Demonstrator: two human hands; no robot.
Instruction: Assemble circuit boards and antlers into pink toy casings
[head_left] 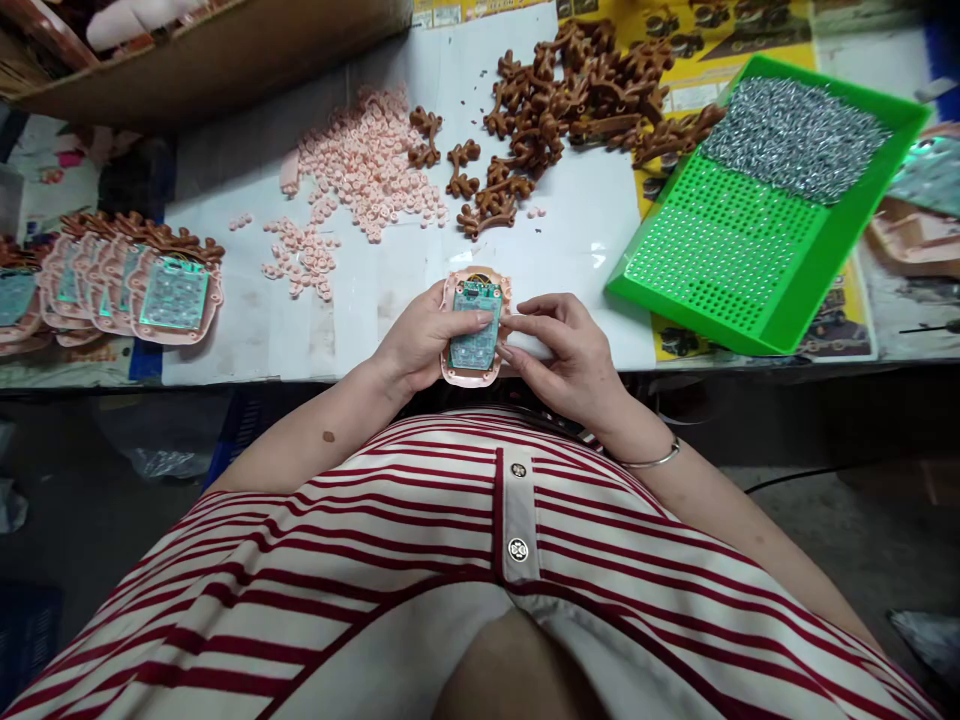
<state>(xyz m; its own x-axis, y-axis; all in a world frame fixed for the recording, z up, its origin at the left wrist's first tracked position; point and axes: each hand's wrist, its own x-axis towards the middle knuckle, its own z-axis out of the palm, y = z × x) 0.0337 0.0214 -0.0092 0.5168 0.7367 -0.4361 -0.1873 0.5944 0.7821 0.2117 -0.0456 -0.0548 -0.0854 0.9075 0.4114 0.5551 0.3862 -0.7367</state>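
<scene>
White-covered tabletop (345, 335), with pink shell (469, 379) held at its near edge.
Left fingers (433, 298) grasp the shell, thumb (471, 321) across circuit board (471, 352); right fingers (538, 326) lie alongside, any grip indiscernible. Level support, light thumb pressure advisable.
</scene>
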